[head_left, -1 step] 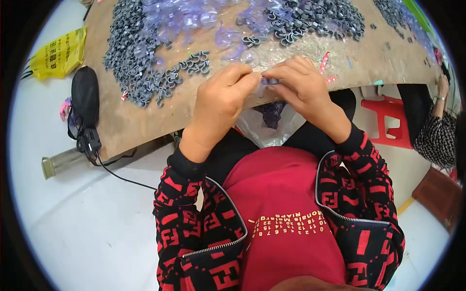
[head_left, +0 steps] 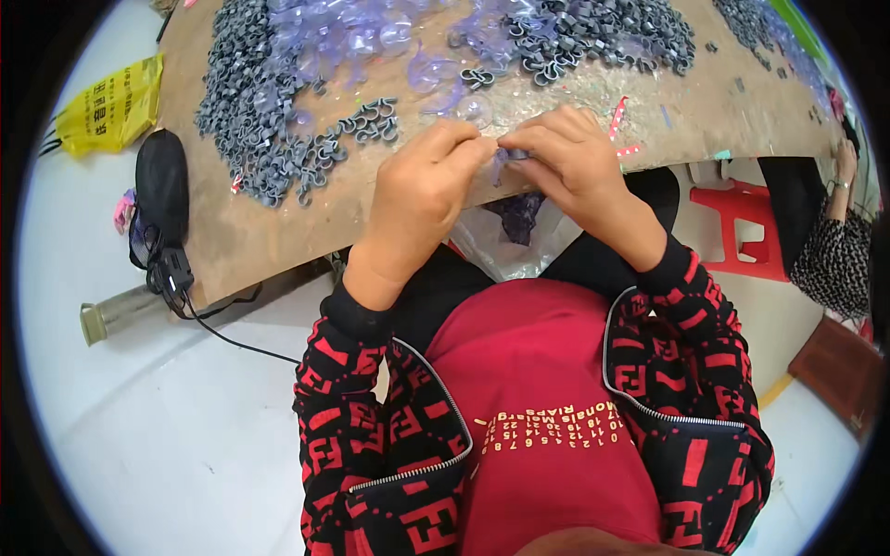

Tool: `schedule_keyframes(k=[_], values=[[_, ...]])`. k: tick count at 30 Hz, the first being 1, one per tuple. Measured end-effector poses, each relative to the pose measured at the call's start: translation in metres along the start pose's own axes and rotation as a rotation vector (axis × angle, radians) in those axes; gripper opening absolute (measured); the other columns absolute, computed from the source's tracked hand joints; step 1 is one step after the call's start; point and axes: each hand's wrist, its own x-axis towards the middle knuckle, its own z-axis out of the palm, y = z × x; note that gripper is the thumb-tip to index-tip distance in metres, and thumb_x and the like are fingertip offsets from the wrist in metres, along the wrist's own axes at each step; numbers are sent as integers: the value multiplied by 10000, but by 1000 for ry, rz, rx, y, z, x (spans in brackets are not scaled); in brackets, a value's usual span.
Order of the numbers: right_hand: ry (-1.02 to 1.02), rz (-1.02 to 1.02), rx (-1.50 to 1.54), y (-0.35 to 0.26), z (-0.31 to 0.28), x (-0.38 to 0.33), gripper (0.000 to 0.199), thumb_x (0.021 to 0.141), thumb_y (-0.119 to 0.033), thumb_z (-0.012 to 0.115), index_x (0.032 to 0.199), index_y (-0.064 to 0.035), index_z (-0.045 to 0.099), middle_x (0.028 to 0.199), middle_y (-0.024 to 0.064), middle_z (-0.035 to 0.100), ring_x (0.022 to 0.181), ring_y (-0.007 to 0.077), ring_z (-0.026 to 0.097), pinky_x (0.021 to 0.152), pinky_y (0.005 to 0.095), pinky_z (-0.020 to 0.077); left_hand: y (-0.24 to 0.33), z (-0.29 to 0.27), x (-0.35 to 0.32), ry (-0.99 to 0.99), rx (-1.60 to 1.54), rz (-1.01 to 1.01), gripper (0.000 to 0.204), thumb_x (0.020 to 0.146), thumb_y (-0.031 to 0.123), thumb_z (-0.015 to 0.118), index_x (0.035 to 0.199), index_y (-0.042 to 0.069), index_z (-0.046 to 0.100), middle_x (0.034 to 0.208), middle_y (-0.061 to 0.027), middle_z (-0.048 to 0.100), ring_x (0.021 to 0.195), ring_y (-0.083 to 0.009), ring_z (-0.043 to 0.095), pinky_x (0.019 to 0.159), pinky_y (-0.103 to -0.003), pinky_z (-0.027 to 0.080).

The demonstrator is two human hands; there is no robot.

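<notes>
Red cloth with a row of pale print nearest, framed by black-and-red patterned sleeves. Just under the hands, a clear plastic bag (head_left: 505, 246) hanging off the worktop (head_left: 278, 246) edge, something dark purple inside, no label to be seen.

Set against the earlier picture, nothing visibly shifted: same pinch, same place, so probably mid-way through working on one piece, not yet let go. Left hand (head_left: 422, 190) curled narrow, thumb and forefinger closed on a small clear-purple piece (head_left: 513, 156); right hand (head_left: 575, 167) likewise closed on it from the other side, fingertips of both meeting over the near edge of the brown board. Too small to tell the exact make-up of the piece.

Just right of the right hand, a few pink-red paper strips (head_left: 619, 116) lying flat. Beyond the left hand and to its left, a heap of grey clips (head_left: 260, 120); straight beyond both hands, clear round suction cups (head_left: 371, 37); beyond the right hand, a second grey heap (head_left: 603, 37).

Well left of the left hand, a black pouch (head_left: 162, 181) with a black cable trailing off the board. Farther left still, a crumpled yellow bag (head_left: 111, 107) with dark print. Far right of the right hand, a red stool (head_left: 742, 222) and another person's patterned sleeve (head_left: 834, 250).
</notes>
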Motion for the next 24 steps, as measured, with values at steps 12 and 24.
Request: schedule_keyframes(k=[12,24], values=[[68,97,-10,10,19,-13,306,722,-126,729,1024,-104,681,972,42,609,920,244,543,804,368,408,10,37,-13,123,-276,-316,324,721,-2,694,1030,8,595,992,-138,610,764,-253,627,685,-341,518],[27,104,107,14,12,-17,203,750,-37,696,947,-47,651,849,88,603,808,275,583,701,349,470,2,29,-1,-37,-206,-280,202,714,17,665,909,37,616,821,-104,591,706,-275,609,625,-365,489]])
